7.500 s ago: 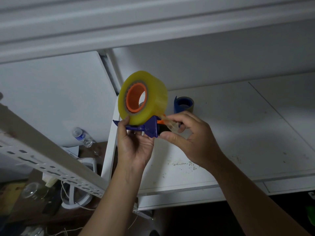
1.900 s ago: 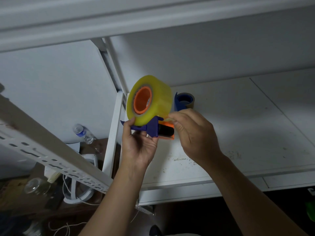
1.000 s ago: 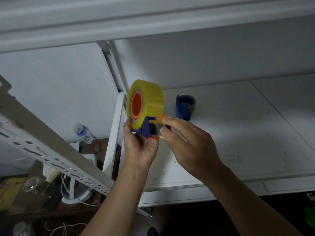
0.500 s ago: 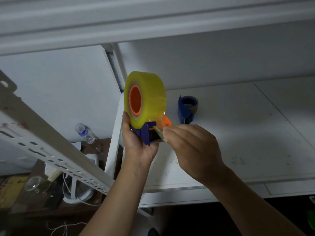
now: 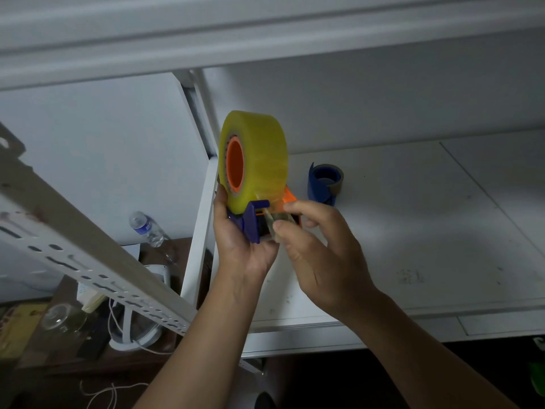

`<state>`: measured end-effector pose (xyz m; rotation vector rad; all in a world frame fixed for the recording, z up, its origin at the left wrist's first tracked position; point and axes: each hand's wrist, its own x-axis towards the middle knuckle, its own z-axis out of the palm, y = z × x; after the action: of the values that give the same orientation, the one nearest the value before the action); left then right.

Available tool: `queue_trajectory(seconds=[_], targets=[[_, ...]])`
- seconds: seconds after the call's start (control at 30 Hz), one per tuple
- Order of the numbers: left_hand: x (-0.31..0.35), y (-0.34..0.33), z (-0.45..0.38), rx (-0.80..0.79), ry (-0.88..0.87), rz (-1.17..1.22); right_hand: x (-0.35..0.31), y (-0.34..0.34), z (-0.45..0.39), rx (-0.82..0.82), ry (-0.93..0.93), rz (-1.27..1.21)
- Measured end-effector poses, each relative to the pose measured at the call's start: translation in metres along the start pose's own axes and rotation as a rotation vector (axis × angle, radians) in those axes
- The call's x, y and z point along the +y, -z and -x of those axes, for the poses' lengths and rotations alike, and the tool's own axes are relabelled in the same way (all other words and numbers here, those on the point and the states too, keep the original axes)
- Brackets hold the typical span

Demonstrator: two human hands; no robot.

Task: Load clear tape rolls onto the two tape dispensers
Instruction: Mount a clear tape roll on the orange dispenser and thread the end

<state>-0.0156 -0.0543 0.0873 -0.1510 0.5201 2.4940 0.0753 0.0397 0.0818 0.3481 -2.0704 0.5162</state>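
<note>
A thick clear-yellowish tape roll (image 5: 259, 154) with an orange core sits on a purple and orange tape dispenser (image 5: 250, 221), held up in front of the shelf. My left hand (image 5: 240, 246) grips the dispenser from below. My right hand (image 5: 318, 246) pinches the loose tape end (image 5: 269, 222) at the dispenser's front, between thumb and forefinger. A second, blue dispenser (image 5: 323, 184) with a thin brownish roll on it stands on the white shelf (image 5: 427, 231) just behind my right hand.
A white perforated metal rail (image 5: 73, 252) slants across the lower left. A white upright post (image 5: 200, 231) edges the shelf. Below left lie a plastic water bottle (image 5: 146, 228), a glass jar (image 5: 63, 320), cords and clutter.
The dispenser has turned so the roll's core faces more to the left. My right hand has shifted from above the dispenser's front to pinching the tape end beside it.
</note>
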Motion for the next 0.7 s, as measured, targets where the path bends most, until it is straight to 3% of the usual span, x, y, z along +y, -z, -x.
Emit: queue_trajectory(seconds=[0.53, 0.7], targets=[[-0.001, -0.005, -0.002, 0.160, -0.062, 0.026, 0.008, 0.005, 0.003, 0.048, 0.196, 0.077], [0.010, 0.002, -0.012, 0.106, -0.042, 0.079, 0.004, 0.004, 0.010, 0.055, 0.198, 0.027]])
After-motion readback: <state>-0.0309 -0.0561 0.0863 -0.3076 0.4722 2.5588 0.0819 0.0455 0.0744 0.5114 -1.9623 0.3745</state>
